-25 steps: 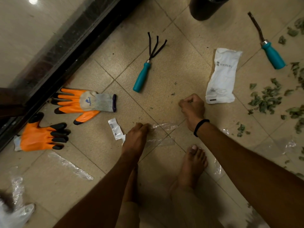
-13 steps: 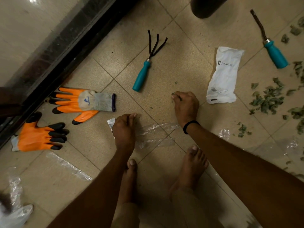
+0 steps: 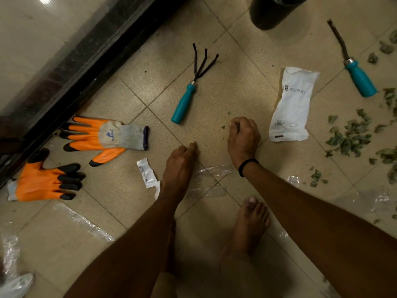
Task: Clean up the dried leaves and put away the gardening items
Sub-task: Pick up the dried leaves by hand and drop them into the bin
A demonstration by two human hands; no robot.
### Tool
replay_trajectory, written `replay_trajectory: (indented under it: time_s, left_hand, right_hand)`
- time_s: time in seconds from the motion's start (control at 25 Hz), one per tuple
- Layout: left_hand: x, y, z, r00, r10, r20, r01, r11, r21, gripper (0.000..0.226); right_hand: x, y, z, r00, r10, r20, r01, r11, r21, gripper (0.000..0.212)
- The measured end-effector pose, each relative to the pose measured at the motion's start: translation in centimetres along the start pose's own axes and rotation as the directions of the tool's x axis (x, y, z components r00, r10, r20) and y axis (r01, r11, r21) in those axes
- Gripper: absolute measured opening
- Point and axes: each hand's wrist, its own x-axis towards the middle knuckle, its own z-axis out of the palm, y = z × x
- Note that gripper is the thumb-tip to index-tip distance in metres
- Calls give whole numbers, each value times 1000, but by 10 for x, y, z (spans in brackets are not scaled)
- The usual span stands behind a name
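Dried leaves [image 3: 348, 138] lie scattered on the tiled floor at the right. My right hand [image 3: 243, 138] is curled, with small green leaf bits pinched at its fingertips just above the tile. My left hand [image 3: 180, 166] has its fingertips bunched against the floor, pinching at a crumb too small to make out. A teal-handled hand rake [image 3: 185, 100] lies beyond both hands. A second teal-handled tool [image 3: 361, 79] lies at the far right. Two orange gloves [image 3: 103, 136] [image 3: 43, 181] lie at the left.
A white packet [image 3: 292, 104] lies right of my right hand. A black pot [image 3: 272, 11] stands at the top. Clear plastic film [image 3: 212, 171] and a small white label [image 3: 147, 173] lie near my wrists. My bare foot [image 3: 251, 222] is below. A dark threshold [image 3: 86, 61] runs along the left.
My left hand has moved right and forward off the plastic film to bare tile. My right hand has shifted slightly, staying curled near the white packet.
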Motion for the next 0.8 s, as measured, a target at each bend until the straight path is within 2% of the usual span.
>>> replay_trajectory:
  time_s: [0.12,0.24,0.32,0.4,0.44,0.52,0.6,0.72,0.8]
  left_hand:
    - [2,2,9,999,-15,-44,15,1000,-13,40]
    - [10,12,9,981,-177,-77,167,978,-122,29]
    - [13,17,3,952,-295,-83,277,944,-177,29]
    - [9,18,-7,906,-405,-126,372,901,-223,29]
    - [4,18,-16,874,-462,-153,413,870,-271,28]
    - [-11,20,-38,811,-555,-184,453,796,-401,25]
    - [-32,25,-68,753,-631,-185,484,722,-495,23]
    - [-69,35,-116,672,-730,-124,528,589,-612,26]
    - [-97,47,-157,608,-786,-110,537,510,-672,27]
  right_hand:
    - [19,-2,0,1000,-26,-2,26,999,-38,16]
    - [29,-6,2,996,-86,36,89,992,-86,20]
    - [30,-7,3,987,-109,117,129,975,-179,20]
    - [25,-13,0,959,-96,268,175,940,-292,19]
    - [18,-20,-4,935,-55,349,166,941,-296,17]
    - [-5,-40,-19,885,81,459,21,977,-212,15]
    - [-36,-62,-36,814,252,524,-230,967,-107,17]
    - [-86,-101,-62,670,419,613,-544,839,21,19]
    - [-113,-143,-82,592,457,663,-650,758,57,14]
